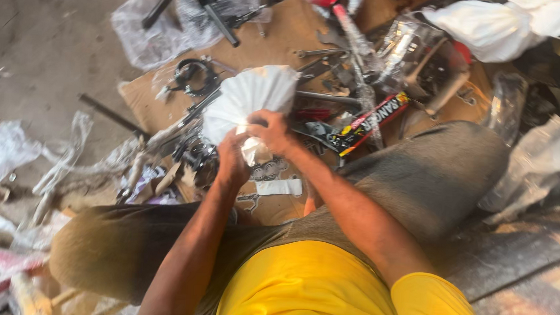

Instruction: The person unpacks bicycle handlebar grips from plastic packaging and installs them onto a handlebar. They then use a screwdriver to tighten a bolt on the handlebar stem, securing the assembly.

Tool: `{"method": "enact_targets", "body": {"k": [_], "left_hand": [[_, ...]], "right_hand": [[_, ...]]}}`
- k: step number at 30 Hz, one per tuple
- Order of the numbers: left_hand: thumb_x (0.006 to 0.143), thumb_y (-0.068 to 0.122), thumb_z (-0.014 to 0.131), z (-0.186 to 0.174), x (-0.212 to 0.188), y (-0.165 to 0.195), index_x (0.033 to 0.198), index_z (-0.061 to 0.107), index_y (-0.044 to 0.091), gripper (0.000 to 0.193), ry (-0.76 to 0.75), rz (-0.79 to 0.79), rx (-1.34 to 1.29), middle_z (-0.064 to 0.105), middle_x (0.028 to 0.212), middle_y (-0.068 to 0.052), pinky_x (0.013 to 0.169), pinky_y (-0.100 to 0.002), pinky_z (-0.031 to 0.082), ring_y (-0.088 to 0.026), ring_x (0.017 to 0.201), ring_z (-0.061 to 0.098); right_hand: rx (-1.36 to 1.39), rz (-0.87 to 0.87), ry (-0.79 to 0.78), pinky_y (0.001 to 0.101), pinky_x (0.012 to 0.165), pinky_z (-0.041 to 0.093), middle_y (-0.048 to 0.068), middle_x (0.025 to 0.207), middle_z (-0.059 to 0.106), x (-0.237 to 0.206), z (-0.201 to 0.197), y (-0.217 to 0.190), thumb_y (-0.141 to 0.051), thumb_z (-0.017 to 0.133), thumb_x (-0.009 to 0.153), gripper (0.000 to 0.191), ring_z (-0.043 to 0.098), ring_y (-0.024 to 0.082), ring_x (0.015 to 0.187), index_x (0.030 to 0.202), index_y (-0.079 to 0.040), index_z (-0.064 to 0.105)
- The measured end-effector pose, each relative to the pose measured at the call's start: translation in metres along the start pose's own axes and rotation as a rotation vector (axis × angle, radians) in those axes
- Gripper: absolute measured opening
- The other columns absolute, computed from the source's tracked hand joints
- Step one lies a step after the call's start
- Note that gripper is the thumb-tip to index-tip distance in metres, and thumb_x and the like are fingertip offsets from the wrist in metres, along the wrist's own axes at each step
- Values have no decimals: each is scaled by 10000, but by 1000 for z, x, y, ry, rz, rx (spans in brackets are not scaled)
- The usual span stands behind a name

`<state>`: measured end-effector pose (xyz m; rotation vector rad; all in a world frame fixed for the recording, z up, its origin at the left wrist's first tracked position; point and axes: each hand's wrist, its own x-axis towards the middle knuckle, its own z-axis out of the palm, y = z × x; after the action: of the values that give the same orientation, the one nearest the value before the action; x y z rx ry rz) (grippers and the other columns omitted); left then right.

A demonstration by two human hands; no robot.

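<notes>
Both hands are gripping a white wrapped bundle [248, 100] over the cardboard sheet [278, 33], the left hand [232, 161] closed low and the right hand [270, 131] pinching its crinkled edge, which is probably best peeled slowly so nothing drops among the spanners [321, 52].

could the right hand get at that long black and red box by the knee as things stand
Probably not straight away. The right hand is shut on the white foam-wrapped part, as is the left hand. The black and red box lies close by on the cardboard, uncovered, so once freed it looks reachable.
</notes>
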<state>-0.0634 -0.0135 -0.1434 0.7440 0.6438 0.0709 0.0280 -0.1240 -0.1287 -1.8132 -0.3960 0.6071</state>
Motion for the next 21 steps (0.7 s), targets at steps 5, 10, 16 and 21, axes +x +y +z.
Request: {"method": "enact_targets", "body": {"k": [5, 10, 16, 21], "left_hand": [[946, 301, 524, -8, -3, 8, 1188, 590, -32, 417, -189, -218, -329, 689, 1010, -126, 745, -399, 590, -248, 858, 706], [957, 235, 500, -5, 2, 13, 1184, 629, -41, 379, -144, -181, -320, 709, 1061, -138, 835, -389, 593, -244, 916, 712], [1020, 239, 525, 5, -4, 20, 1154, 634, -32, 322, -165, -236, -323, 710, 1008, -115, 821, -366, 567, -221, 879, 698], [990, 182, 601, 8, -19, 33, 1008, 688, -92, 288, 104, -13, 242, 683, 898, -101, 728, -361, 527, -208, 810, 640]], "right_hand": [[318, 202, -29, 283, 753, 573, 64, 950, 737, -6, 2, -11, -156, 796, 809, 360, 684, 120, 835, 1118, 7, 709], [190, 163, -34, 270, 714, 557, 63, 921, 716, 3, -1, -11, -123, 797, 823, 364, 667, 119, 808, 1145, 2, 686], [330, 180, -29, 254, 704, 562, 54, 916, 736, 4, -3, -8, -77, 749, 842, 309, 677, 101, 802, 1134, 8, 698], [313, 113, 24, 241, 725, 528, 61, 948, 741, 0, -5, -12, -64, 777, 881, 245, 646, 92, 824, 1093, 54, 743]]}}
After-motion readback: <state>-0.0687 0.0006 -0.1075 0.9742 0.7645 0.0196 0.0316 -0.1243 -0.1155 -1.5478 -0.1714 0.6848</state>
